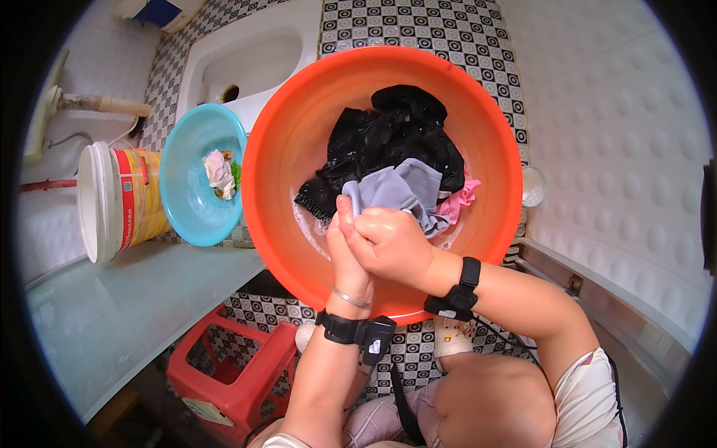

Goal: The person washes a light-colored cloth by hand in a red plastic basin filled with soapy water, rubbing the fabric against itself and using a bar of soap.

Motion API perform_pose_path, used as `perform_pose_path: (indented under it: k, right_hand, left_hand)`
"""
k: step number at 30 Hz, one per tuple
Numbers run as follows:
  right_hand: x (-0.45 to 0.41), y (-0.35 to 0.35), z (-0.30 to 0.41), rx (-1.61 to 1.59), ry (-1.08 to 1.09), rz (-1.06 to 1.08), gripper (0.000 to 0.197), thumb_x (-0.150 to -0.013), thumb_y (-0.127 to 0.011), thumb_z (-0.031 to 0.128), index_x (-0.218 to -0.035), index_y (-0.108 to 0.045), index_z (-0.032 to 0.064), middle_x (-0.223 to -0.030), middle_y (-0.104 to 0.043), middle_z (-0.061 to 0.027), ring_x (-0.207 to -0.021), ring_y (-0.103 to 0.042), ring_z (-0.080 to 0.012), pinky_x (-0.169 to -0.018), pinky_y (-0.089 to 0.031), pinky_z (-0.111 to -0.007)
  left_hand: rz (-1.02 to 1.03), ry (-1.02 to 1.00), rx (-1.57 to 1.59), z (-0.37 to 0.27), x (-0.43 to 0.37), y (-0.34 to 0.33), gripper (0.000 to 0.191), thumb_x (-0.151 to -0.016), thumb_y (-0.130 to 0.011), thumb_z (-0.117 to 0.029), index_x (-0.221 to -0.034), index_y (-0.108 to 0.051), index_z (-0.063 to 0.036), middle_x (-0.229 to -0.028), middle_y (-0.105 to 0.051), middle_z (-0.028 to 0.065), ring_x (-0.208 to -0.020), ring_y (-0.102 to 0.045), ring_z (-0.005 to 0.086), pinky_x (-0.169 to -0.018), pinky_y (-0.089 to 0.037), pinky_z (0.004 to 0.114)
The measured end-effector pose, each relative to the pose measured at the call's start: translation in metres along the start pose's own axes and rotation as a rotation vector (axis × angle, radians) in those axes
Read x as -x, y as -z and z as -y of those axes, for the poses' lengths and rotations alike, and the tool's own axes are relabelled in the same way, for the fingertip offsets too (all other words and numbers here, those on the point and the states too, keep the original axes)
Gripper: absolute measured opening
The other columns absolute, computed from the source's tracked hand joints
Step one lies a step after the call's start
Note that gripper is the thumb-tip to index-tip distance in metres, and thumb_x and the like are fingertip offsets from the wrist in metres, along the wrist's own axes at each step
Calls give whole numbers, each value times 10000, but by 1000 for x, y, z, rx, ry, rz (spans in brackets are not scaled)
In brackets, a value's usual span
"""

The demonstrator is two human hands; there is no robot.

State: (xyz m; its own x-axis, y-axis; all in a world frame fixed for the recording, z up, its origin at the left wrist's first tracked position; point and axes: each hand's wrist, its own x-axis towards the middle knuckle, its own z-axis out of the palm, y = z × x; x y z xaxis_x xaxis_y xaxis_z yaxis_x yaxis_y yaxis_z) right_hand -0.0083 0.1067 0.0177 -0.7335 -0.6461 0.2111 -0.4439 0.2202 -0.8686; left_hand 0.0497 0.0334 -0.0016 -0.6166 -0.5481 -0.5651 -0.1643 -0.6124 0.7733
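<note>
A large orange plastic basin (280, 145) holds wet clothes and some sudsy water. Near the basin's front side, my right hand (392, 241) is closed in a fist on a light grey cloth (392, 187). My left hand (348, 246) presses against it from the left, thumb up, also at the grey cloth; its palm side is partly hidden. Beyond both hands lies a heap of black clothing (397, 134). A pink cloth (460, 201) shows to the right of the grey one.
Left of the orange basin is a light blue basin (190, 168) with a crumpled pale cloth (219, 173). A white and yellow bucket (126, 201) lies tipped beside it. Behind is a squat toilet (252, 61). A red plastic stool (241, 386) stands at lower left; a textured white wall (605, 129) rises at right.
</note>
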Motion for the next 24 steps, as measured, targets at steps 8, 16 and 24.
perform_pose_path:
  k: [8, 16, 24]
  right_hand:
    - [-2, 26, -46, -230, -416, 87, 355, -933, -525, 252, -717, -575, -26, -625, -552, -164, -558, -539, -238, -522, -407, -363]
    - [-7, 50, -44, -457, -425, 155, 371, -949, -540, 250, -683, -559, -8, -581, -474, 0, -582, -398, -70, -526, -376, -271]
    - [-13, 58, -37, -404, -389, 234, 406, -938, -556, 247, -615, -504, 9, -524, -395, 16, -533, -340, -69, -470, -330, -282]
  left_hand:
    - [76, -43, 62, -16, -7, -13, 418, -1006, -387, -337, -996, -597, 24, -929, -642, 87, -823, -623, 153, -734, -509, 284]
    - [440, 130, -202, -42, 1, 3, 360, -928, -544, -267, -1108, -578, 43, -1013, -636, 77, -901, -617, 154, -778, -495, 282]
    - [459, 176, -84, -44, 4, 5, 214, -838, -569, -59, -1018, -641, 32, -949, -645, 33, -852, -583, 74, -766, -472, 236]
